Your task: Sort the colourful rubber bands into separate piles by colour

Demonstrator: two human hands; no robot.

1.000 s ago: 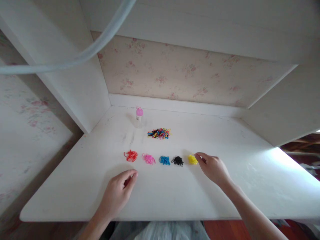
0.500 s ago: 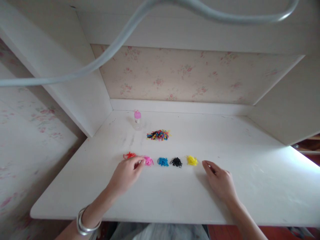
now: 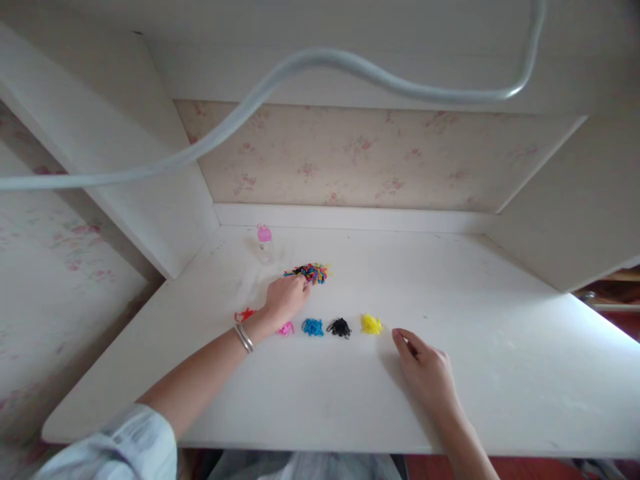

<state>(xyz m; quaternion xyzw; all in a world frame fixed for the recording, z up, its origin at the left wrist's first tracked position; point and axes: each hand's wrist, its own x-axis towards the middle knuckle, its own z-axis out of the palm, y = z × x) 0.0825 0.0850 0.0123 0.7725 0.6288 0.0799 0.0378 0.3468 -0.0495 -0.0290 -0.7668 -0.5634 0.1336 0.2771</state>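
My left hand (image 3: 289,297) reaches to the near edge of a mixed pile of small coloured rubber bands (image 3: 316,272). Its fingers are curled together there, and the back of the hand hides the tips. Under and beside my left wrist lie a red heap (image 3: 245,315) and a partly covered pink heap (image 3: 287,329). A blue heap (image 3: 313,327), a black heap (image 3: 339,327) and a yellow heap (image 3: 371,324) continue the row. Just right of the yellow bands rests my right hand (image 3: 424,360), thumb and forefinger closed at the tips, with nothing visible between them.
A clear bottle with a pink top (image 3: 265,243) stands at the back left of the white desk (image 3: 310,400). A pale cable (image 3: 320,59) crosses the upper view. White side panels and a papered back wall (image 3: 350,157) enclose the desk.
My left hand has moved from the pink heap forward and right to the mixed pile. My right hand stays beside the yellow heap. The whole view has shifted slightly.
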